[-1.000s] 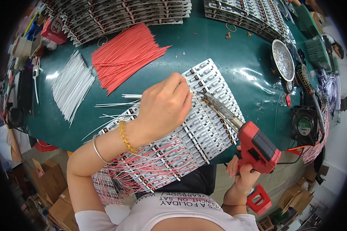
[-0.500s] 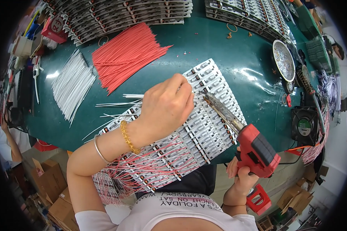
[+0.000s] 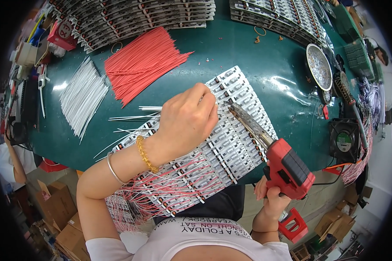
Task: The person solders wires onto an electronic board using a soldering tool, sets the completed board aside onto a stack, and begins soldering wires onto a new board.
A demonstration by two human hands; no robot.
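My left hand (image 3: 188,116) is closed in a pinch over a panel of small circuit boards (image 3: 244,98). White wires (image 3: 149,108) stick out from behind it on the left, and the ends at the fingertips are mostly hidden. In my right hand (image 3: 273,201) is a red and black soldering gun (image 3: 288,167). Its darkened tip touches or nearly touches the panel just right of my left fingertips. Red and white wires (image 3: 178,182) hang from the panel's near left rows.
A red wire bundle (image 3: 141,65) and a white wire bundle (image 3: 83,98) lie beyond the panel. Board stacks (image 3: 139,17) stand at the back. To the right are a metal dish (image 3: 319,67) and a black fan (image 3: 345,139). Another person's arm (image 3: 15,158) shows far left.
The soldering gun's body has shifted very slightly left and up. My left hand stays at the same spot on the panel.
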